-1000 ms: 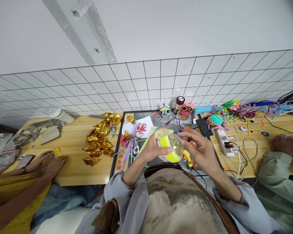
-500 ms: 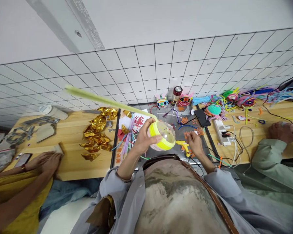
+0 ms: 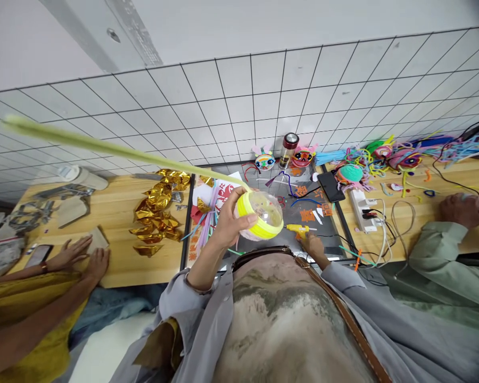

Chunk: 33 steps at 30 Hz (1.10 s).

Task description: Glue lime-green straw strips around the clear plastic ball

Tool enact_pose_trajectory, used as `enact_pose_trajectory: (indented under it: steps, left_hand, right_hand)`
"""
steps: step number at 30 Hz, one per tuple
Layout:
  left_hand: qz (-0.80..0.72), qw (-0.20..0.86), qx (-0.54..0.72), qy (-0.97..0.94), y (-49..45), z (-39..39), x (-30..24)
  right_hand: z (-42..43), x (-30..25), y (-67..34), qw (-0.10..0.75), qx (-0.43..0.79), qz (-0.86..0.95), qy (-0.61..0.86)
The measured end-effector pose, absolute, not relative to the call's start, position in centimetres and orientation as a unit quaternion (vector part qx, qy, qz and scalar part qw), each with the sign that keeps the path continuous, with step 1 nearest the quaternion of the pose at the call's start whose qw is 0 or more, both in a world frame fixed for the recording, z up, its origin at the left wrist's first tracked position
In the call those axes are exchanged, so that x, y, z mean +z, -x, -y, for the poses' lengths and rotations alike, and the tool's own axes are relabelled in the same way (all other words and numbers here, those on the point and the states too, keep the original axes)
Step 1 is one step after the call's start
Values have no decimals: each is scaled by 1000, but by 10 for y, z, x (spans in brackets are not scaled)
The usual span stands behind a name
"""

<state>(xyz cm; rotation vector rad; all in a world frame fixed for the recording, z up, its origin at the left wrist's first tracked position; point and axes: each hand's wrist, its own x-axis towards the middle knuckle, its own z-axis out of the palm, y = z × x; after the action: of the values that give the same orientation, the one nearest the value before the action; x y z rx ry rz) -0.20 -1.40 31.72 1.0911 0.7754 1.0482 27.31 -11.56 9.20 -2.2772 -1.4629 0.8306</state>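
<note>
My left hand [image 3: 228,223] is closed around a clear plastic dome [image 3: 269,207] and holds it tilted above the table. Bands of yellow pipe cleaner [image 3: 263,227] wrap its side. One long loose end of pipe cleaner [image 3: 115,151] sticks out from it far to the upper left. Just right of the dome, my right hand [image 3: 314,248] is closed on the handle of a yellow hot glue gun [image 3: 296,227]. The gun's front end is near the dome's edge; whether they touch I cannot tell.
Finished pipe-cleaner figures [image 3: 265,159], a flask [image 3: 289,150] and a phone [image 3: 331,186] stand or lie behind. A power strip [image 3: 361,210] with cables is at right. Gold foil [image 3: 159,207] lies left. Co-workers' hands [image 3: 91,260] rest on the left table, another hand [image 3: 465,207] at right.
My right hand has moved down and taken hold of the glue gun, which is now turned more level. The loose pipe cleaner end has swung further left; the dome has shifted slightly.
</note>
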Motion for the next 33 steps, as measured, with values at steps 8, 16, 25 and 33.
enact_pose_trajectory:
  steps: [8, 16, 25, 33]
  left_hand:
    - [-342, 660, 470, -476, 3, 15, 319]
    - [-331, 688, 466, -446, -3, 13, 311]
    - [-314, 703, 445, -458, -4, 11, 318]
    - [-309, 690, 421, -501, 1, 14, 314]
  right_hand:
    - [96, 101, -264, 133, 401, 324, 846]
    - [86, 169, -271, 356, 413, 315, 777]
    - [80, 322, -266, 458, 175, 503, 711]
    - [64, 366, -244, 420, -6, 634, 650]
